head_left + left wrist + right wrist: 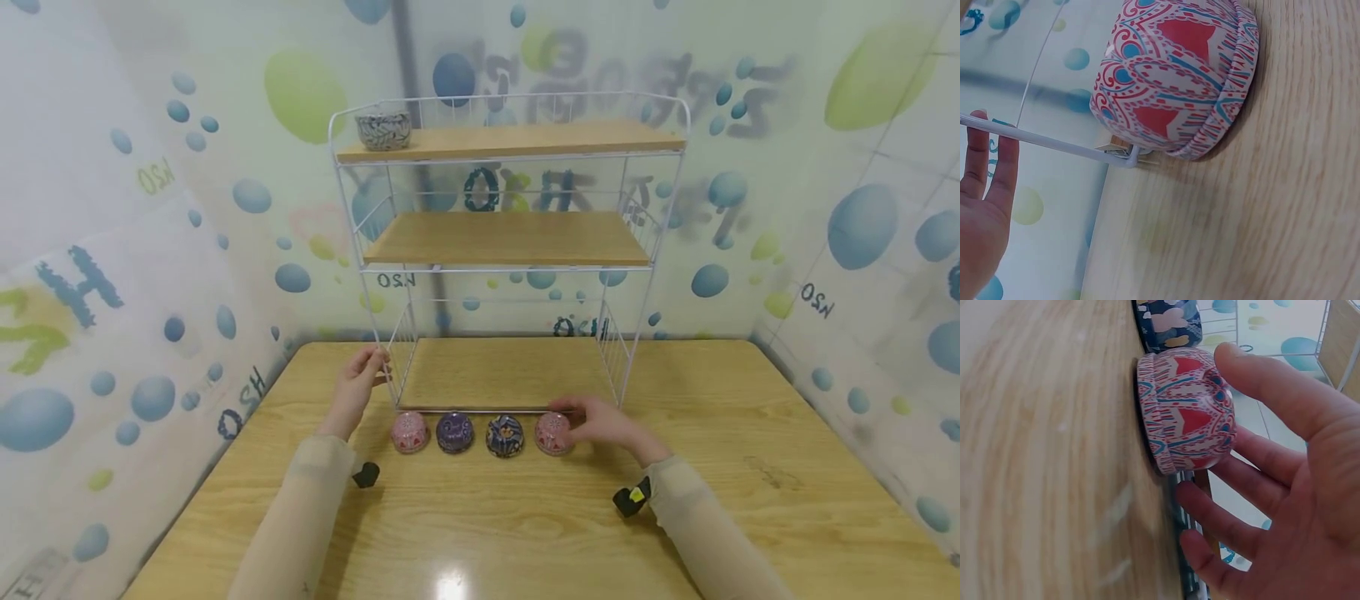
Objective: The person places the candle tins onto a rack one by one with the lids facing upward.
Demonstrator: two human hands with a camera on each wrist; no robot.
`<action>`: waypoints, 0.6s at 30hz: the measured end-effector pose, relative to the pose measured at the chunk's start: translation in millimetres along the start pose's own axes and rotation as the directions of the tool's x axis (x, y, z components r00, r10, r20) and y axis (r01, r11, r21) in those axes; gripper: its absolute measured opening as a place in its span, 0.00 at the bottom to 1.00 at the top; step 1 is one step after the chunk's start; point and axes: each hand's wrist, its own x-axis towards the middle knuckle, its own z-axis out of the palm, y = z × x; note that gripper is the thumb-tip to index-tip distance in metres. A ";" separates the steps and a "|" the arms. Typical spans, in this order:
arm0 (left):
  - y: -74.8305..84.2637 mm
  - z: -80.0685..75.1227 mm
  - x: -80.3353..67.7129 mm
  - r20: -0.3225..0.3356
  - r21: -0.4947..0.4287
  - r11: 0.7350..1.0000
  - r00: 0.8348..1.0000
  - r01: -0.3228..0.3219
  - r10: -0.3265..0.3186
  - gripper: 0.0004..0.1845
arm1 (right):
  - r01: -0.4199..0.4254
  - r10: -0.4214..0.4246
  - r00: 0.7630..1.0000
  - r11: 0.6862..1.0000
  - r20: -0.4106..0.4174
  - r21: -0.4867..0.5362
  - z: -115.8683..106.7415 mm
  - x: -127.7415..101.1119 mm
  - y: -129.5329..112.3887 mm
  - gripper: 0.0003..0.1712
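Pink bowl (553,433): a small patterned bowl, red and blue on white, lying upside down at the right end of a row of four on the wooden table (750,500), just in front of the wire shelf rack (510,250).
Right hand (600,422): the fingers (1260,519) are loosely spread around the bowl's far side and the thumb arches over its upturned base; they cup it but do not look clamped on it.
Left hand (358,382): well apart from that bowl, straight fingers resting against the rack's front left wire post.
Neighbours: a dark blue bowl (504,435) sits just beside it, then a purple bowl (454,432) and another pink one (409,432).
Handling: probably glazed ceramic, so stiff, smooth, slippery and breakable, light enough for one hand.
Where to hold: across the domed sides, just above the rim that meets the table.
Top shelf: a grey patterned bowl (383,130) stands upright at the left.
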 end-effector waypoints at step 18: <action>0.3 2.4 -1.0 -0.013 0.001 1.000 1.000 -0.006 0.006 0.23 | -0.075 0.074 0.997 0.995 -0.027 -0.066 15.1 1.1 -4.5 0.42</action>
